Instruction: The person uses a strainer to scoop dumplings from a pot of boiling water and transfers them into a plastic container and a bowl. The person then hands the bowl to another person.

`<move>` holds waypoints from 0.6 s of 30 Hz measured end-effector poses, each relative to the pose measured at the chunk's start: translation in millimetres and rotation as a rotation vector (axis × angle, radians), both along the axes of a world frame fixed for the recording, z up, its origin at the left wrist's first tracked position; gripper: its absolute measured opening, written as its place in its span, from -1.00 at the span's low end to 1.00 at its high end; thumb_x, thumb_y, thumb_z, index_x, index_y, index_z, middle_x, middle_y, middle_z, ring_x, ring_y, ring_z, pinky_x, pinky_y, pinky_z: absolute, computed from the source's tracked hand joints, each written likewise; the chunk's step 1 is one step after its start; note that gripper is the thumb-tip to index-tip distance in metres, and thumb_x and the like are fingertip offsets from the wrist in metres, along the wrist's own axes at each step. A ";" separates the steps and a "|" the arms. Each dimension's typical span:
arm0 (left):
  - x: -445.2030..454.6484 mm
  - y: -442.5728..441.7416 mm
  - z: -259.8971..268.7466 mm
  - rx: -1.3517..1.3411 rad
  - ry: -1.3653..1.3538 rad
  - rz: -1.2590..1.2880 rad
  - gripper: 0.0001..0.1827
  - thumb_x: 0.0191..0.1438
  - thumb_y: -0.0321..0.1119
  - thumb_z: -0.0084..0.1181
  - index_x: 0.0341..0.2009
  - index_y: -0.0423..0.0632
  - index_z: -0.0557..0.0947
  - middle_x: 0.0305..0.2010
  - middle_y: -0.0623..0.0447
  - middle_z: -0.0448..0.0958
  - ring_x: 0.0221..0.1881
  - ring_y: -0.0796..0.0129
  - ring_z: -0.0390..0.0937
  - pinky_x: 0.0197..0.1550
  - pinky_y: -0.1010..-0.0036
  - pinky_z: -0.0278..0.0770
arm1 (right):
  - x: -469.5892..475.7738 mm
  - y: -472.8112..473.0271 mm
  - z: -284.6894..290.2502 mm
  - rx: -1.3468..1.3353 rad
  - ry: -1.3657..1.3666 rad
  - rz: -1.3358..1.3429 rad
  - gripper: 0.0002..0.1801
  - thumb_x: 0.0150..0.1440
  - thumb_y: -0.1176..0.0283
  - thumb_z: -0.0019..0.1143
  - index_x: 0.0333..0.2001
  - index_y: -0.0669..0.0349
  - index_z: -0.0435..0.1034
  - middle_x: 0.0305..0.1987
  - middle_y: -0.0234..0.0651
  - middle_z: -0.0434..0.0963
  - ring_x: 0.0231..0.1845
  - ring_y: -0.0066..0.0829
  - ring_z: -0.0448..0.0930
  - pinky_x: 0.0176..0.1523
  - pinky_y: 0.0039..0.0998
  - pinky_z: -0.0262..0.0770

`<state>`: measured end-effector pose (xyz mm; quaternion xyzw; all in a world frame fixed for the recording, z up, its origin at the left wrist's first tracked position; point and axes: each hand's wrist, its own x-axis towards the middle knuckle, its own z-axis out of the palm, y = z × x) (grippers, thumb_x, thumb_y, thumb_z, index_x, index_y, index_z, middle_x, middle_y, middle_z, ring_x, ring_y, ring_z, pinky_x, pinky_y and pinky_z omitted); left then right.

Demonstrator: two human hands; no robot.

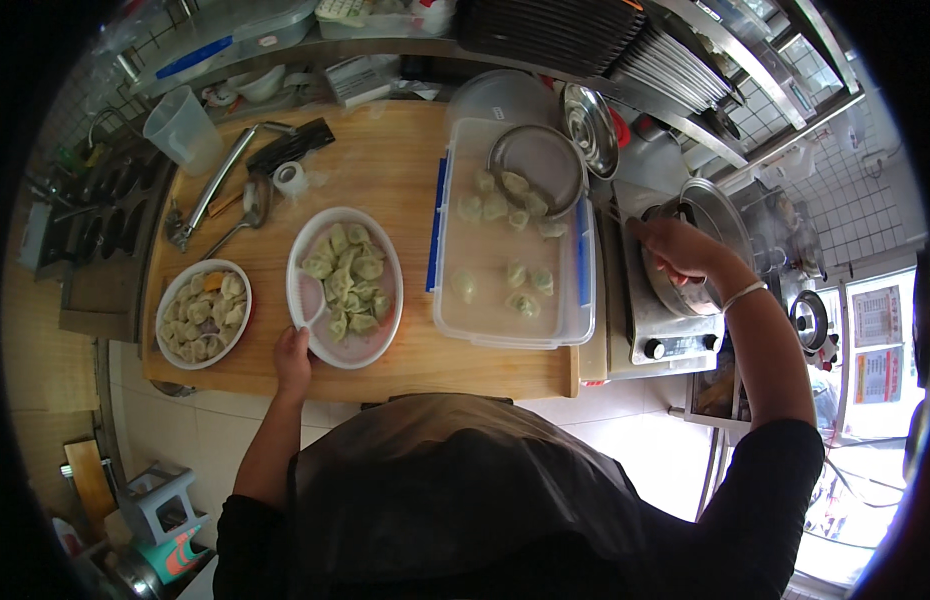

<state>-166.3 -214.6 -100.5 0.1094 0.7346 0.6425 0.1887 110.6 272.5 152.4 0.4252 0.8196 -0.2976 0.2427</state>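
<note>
My left hand (293,358) grips the near-left rim of an oval white plastic tray (397,300) on the wooden table (427,375). Pale green dumplings (352,277) fill most of that tray. To its left stands a round white tray (165,341) of cooked-looking dumplings with one orange piece. Over a metal pot (724,206) on a countertop cooker (679,352), my right hand (673,247) is closed around something, apparently a thin handle; what lies inside the pot is mostly hidden. Between the hands, a clear plastic container (510,337) holds several dumplings and a round metal-rimmed dish (536,161).
A ladle (255,214), a metal-handled tool (223,172), a roll (289,178) and a plastic jug (184,131) lie or stand at the back left. A metal lid (589,131) leans behind the container. A shelf (427,51) with plates and trays runs overhead.
</note>
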 end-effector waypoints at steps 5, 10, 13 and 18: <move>0.4 1.0 -0.2 0.027 -0.110 0.036 -0.77 0.17 -0.23 0.00 -0.39 -0.13 0.50 -0.54 0.13 0.46 -0.60 0.50 0.41 -0.61 0.54 0.42 | -1.3 -63.9 -0.5 -0.270 0.074 -0.240 -0.66 0.19 0.38 -0.21 0.04 0.13 0.34 -0.52 -0.33 0.40 -0.66 -0.56 0.40 -0.60 -0.41 0.43; -4.3 -3.6 0.7 -0.030 -0.149 -0.034 -0.75 0.18 -0.22 -0.02 -0.43 -0.11 0.47 -0.56 0.12 0.45 -0.62 0.49 0.40 -0.63 0.56 0.41 | -9.2 -117.2 -14.6 -0.625 0.197 -0.602 -0.86 0.17 0.43 -0.15 -0.20 0.23 0.28 -0.47 -0.30 0.42 -0.62 -0.54 0.41 -0.58 -0.46 0.43; -6.0 -6.1 0.0 -0.012 -0.109 -0.102 -0.74 0.18 -0.21 -0.02 -0.43 -0.12 0.47 -0.57 0.12 0.45 -0.63 0.51 0.40 -0.63 0.57 0.40 | -9.4 -136.1 -22.8 -0.712 0.284 -0.717 -0.87 0.17 0.45 -0.16 -0.21 0.26 0.23 -0.47 -0.28 0.43 -0.63 -0.54 0.39 -0.61 -0.49 0.39; -10.2 -6.9 -7.2 0.013 -0.162 -0.131 -0.73 0.19 -0.19 -0.02 -0.42 -0.13 0.48 -0.57 0.11 0.45 -0.63 0.51 0.41 -0.61 0.59 0.42 | -0.3 -154.1 -39.0 -0.823 0.412 -0.870 -0.86 0.16 0.46 -0.18 -0.21 0.27 0.22 -0.49 -0.28 0.43 -0.66 -0.58 0.37 -0.65 -0.53 0.35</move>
